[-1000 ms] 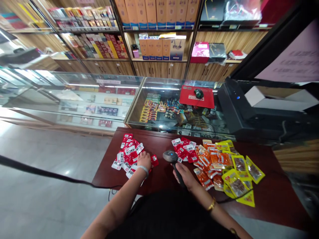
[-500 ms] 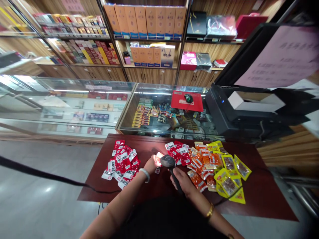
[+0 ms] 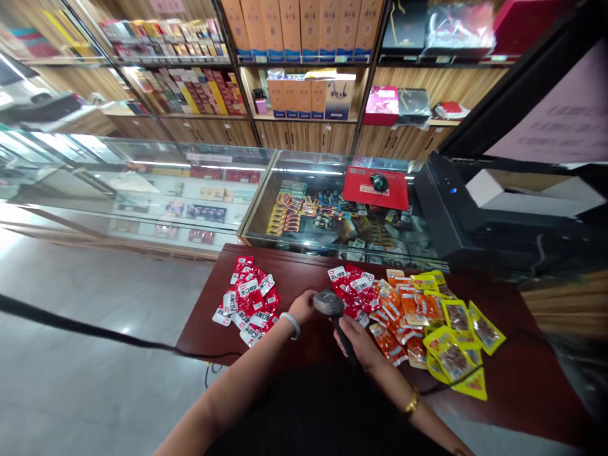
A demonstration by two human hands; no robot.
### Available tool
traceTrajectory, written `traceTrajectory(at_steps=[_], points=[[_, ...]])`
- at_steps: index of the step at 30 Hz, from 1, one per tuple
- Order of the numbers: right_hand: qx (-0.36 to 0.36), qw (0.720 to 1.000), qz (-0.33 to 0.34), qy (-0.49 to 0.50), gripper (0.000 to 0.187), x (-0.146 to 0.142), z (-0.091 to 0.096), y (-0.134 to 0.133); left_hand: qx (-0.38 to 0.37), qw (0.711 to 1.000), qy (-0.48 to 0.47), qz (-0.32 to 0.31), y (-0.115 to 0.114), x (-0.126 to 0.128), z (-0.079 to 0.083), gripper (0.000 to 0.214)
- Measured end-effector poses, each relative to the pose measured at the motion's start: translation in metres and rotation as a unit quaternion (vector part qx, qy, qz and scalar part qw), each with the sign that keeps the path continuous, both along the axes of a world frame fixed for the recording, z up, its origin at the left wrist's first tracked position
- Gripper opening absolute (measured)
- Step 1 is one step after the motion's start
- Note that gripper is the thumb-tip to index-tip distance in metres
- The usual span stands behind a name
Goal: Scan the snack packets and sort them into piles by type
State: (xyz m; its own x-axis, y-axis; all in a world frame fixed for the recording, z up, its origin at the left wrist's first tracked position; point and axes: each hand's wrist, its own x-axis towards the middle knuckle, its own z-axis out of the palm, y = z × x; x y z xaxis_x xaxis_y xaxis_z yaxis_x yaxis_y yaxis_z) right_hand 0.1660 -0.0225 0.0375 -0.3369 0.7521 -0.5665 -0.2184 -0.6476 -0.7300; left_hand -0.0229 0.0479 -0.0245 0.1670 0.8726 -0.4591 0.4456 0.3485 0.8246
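Observation:
My right hand [image 3: 358,339] is wrapped around the handle of a dark barcode scanner [image 3: 329,303], its head pointing up and left. My left hand [image 3: 303,308], with a pale bangle at the wrist, is right beside the scanner head. Its fingers look drawn together, the tips partly hidden by the scanner; what they hold cannot be made out. Left of it lies a pile of red and white snack packets [image 3: 249,297]. Right of the scanner are more red and white packets [image 3: 354,288], then orange packets [image 3: 392,310] and yellow packets [image 3: 453,351], overlapping.
All packets lie on a dark red-brown table [image 3: 304,358]. Behind it stands a glass display case [image 3: 304,244] with a red mat [image 3: 354,190] and a mouse [image 3: 379,182]. A dark machine [image 3: 441,221] carries a white open box [image 3: 527,202]. A black cable [image 3: 118,339] hangs at left.
The view has shifted, so everything sits further right. The bright scanner light on the small packet at my left fingers is gone, and that packet no longer shows. The scanner stays in my right hand.

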Motion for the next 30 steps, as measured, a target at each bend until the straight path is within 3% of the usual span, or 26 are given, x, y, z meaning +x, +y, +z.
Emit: traceTrajectory(at_steps=[2, 5, 8, 11, 14, 17, 24, 27, 30], points=[[-0.001, 1.0, 0.004, -0.006, 0.051, -0.003, -0.003, 0.0, 0.014, 0.981, 0.194, 0.003, -0.009, -0.027, 0.008, 0.04], [0.003, 1.0, 0.007, -0.016, 0.048, -0.006, -0.009, 0.0, 0.054, 0.914, 0.4, 0.033, -0.02, -0.063, 0.017, 0.06], [0.003, 1.0, 0.019, -0.017, 0.046, -0.01, -0.015, 0.0, 0.029, 0.872, 0.484, 0.073, -0.02, -0.084, 0.019, 0.083], [0.005, 0.999, 0.045, -0.009, 0.05, -0.014, -0.017, 0.001, -0.039, 0.852, 0.499, 0.152, -0.012, -0.1, 0.021, 0.092], [0.01, 0.998, 0.062, 0.004, 0.054, -0.015, -0.017, 0.0, -0.093, 0.865, 0.456, 0.187, -0.005, -0.118, 0.022, 0.092], [0.008, 0.998, 0.061, 0.004, 0.055, -0.016, -0.017, -0.002, -0.097, 0.878, 0.439, 0.166, -0.004, -0.124, 0.019, 0.094], [-0.008, 0.999, 0.046, -0.006, 0.056, -0.015, -0.008, 0.001, 0.002, 0.909, 0.413, 0.055, -0.015, -0.072, 0.0, 0.082], [-0.008, 0.999, 0.042, -0.004, 0.054, -0.014, -0.005, 0.003, 0.038, 0.93, 0.364, 0.04, -0.018, -0.062, -0.005, 0.1], [-0.012, 0.999, 0.029, -0.005, 0.054, -0.013, -0.005, 0.003, 0.043, 0.941, 0.331, 0.052, -0.021, -0.07, -0.009, 0.118]])
